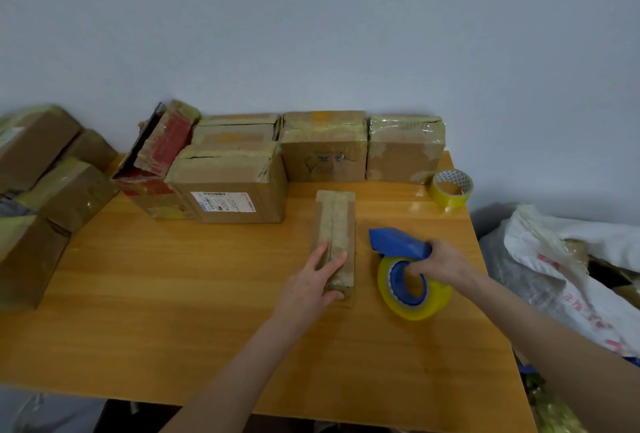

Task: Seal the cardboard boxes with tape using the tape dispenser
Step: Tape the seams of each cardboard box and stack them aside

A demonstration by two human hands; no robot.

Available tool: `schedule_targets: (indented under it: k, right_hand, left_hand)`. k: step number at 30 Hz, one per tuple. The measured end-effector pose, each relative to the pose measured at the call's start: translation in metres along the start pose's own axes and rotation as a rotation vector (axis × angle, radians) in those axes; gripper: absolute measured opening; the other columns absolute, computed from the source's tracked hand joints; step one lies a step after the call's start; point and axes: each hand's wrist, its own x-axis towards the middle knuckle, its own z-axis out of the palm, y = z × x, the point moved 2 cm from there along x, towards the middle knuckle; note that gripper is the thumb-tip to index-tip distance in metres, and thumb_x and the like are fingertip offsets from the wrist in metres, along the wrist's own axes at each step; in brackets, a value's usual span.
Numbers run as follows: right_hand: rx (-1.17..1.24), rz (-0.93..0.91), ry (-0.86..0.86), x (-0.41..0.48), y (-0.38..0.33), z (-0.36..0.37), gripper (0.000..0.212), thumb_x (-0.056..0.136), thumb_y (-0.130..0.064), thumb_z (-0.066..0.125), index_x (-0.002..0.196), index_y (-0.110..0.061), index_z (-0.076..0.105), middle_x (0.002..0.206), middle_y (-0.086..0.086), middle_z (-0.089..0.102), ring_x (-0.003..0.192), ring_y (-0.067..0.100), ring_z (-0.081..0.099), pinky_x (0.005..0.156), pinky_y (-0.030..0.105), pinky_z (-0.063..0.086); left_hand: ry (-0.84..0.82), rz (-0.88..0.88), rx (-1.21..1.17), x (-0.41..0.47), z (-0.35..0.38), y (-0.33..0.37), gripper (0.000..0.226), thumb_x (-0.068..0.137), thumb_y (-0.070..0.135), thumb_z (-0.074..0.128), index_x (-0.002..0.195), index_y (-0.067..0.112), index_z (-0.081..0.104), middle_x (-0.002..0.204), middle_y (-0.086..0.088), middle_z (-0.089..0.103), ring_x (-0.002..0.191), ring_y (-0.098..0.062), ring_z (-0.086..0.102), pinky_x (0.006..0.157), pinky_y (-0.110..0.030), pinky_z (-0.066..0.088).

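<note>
The left hand (313, 282) lies on the near half of the narrow box (337, 221). Its fingers (322, 254) are straight and a little spread, pressing flat on the top rather than gripping. From those fingertips the box's long axis runs straight ahead toward the wall, with a seam line down the middle of its top. Whether tape already covers that seam is too blurred to tell.

Just right of the left fingers, apart from the box and not touching it, the right hand (446, 264) holds the dispenser (398, 242). Its fingers (415, 271) curl into the hub of the yellow roll (415, 308), and the blue head points ahead and left of the knuckles. So the right hand has the tool and the left steadies the box (a sensible split). The next move probably depends on carrying the dispenser left across that small gap and lining it up with the long axis.

Counted, there is one dispenser and one narrow box under the hand. There are two rolls, the spare roll (450, 197) standing ahead and right of the right fingers near the worktop's (173, 294) far corner. A back row (323, 152) of about five boxes sits well beyond both sets of fingertips, against the wall. A pile (69, 186) of at least four more lies far left of the left fingers. A white bag (568, 259) lies right of the right arm.
</note>
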Motion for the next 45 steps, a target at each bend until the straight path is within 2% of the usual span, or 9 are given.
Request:
schedule_targets:
  k: [3, 13, 18, 21, 24, 26, 33, 38, 45]
  right_hand:
    - [0.169, -0.02, -0.052, -0.007, -0.001, 0.006, 0.047, 0.08, -0.032, 0.078, 0.111, -0.011, 0.051, 0.093, -0.001, 0.057, 0.077, 0.011, 0.056, 0.058, 0.023, 0.043]
    - [0.359, -0.097, -0.068, -0.04, -0.008, -0.026, 0.063, 0.052, -0.018, 0.078, 0.111, -0.016, 0.056, 0.105, 0.008, 0.062, 0.092, 0.026, 0.062, 0.074, 0.034, 0.05]
    - [0.374, -0.273, -0.114, -0.067, -0.025, -0.059, 0.06, 0.056, -0.017, 0.08, 0.112, -0.023, 0.061, 0.105, 0.003, 0.067, 0.093, 0.02, 0.067, 0.074, 0.031, 0.053]
    - [0.329, -0.375, -0.133, -0.08, -0.038, -0.071, 0.065, 0.05, -0.022, 0.081, 0.112, -0.029, 0.06, 0.107, 0.001, 0.068, 0.093, 0.016, 0.069, 0.075, 0.029, 0.054]
    - [0.282, -0.433, -0.175, -0.089, -0.048, -0.07, 0.075, 0.041, -0.028, 0.083, 0.112, -0.034, 0.058, 0.108, -0.004, 0.067, 0.09, 0.007, 0.068, 0.072, 0.025, 0.054]
    - [0.241, -0.46, -0.203, -0.092, -0.051, -0.064, 0.079, 0.04, -0.031, 0.081, 0.115, -0.036, 0.057, 0.11, -0.004, 0.066, 0.092, 0.006, 0.067, 0.075, 0.025, 0.053]
    - [0.036, -0.551, -0.279, -0.091, -0.059, -0.048, 0.079, 0.049, -0.038, 0.082, 0.123, -0.032, 0.054, 0.112, -0.005, 0.064, 0.097, 0.01, 0.066, 0.08, 0.032, 0.056]
    - [-0.171, -0.675, -0.237, -0.096, -0.071, -0.039, 0.081, 0.056, -0.05, 0.081, 0.129, -0.045, 0.046, 0.118, -0.022, 0.057, 0.105, 0.0, 0.058, 0.086, 0.026, 0.052]
    - [-0.31, -0.742, -0.23, -0.098, -0.061, -0.041, 0.071, 0.069, -0.032, 0.079, 0.126, -0.051, 0.042, 0.109, -0.024, 0.059, 0.1, 0.0, 0.058, 0.079, 0.02, 0.052]
  left_hand:
    - [-0.013, -0.01, -0.016, -0.003, -0.001, 0.003, 0.075, 0.09, 0.038, 0.062, 0.149, 0.046, 0.016, 0.16, 0.012, -0.009, 0.132, -0.022, 0.041, 0.106, -0.034, 0.039]
    - [-0.03, -0.039, -0.046, -0.011, -0.01, 0.004, 0.079, 0.089, 0.052, 0.056, 0.148, 0.052, 0.003, 0.159, 0.009, -0.017, 0.125, -0.028, 0.047, 0.103, -0.037, 0.041]
    - [0.135, -0.053, -0.083, -0.008, -0.028, 0.004, 0.07, 0.091, 0.061, 0.044, 0.151, 0.036, 0.018, 0.16, 0.007, 0.005, 0.126, -0.015, 0.046, 0.096, -0.031, 0.048]
    - [0.254, -0.161, -0.549, 0.002, -0.058, 0.015, 0.056, 0.093, 0.046, 0.052, 0.142, 0.022, 0.042, 0.141, 0.004, 0.047, 0.105, -0.001, 0.053, 0.082, -0.017, 0.05]
    - [0.031, -0.281, -1.171, 0.008, -0.076, 0.027, 0.062, 0.087, 0.056, 0.052, 0.129, 0.012, 0.054, 0.12, 0.0, 0.064, 0.099, -0.01, 0.063, 0.079, -0.025, 0.056]
    - [-0.071, -0.332, -1.299, 0.008, -0.081, 0.031, 0.063, 0.084, 0.062, 0.05, 0.119, 0.011, 0.059, 0.112, -0.003, 0.069, 0.1, -0.019, 0.067, 0.08, -0.031, 0.058]
    - [0.022, -0.404, -1.242, 0.004, -0.081, 0.027, 0.013, 0.092, 0.024, 0.064, 0.089, 0.012, 0.069, 0.075, 0.002, 0.069, 0.074, -0.012, 0.061, 0.063, -0.021, 0.05]
    - [0.144, -0.422, -1.028, 0.002, -0.081, 0.024, 0.017, 0.094, 0.014, 0.06, 0.078, 0.012, 0.065, 0.071, 0.0, 0.065, 0.06, -0.006, 0.057, 0.05, -0.015, 0.047]
    - [0.218, -0.467, -1.004, -0.019, -0.079, -0.013, 0.009, 0.091, 0.012, 0.064, 0.084, 0.007, 0.067, 0.069, -0.002, 0.063, 0.06, -0.009, 0.056, 0.051, -0.018, 0.048]
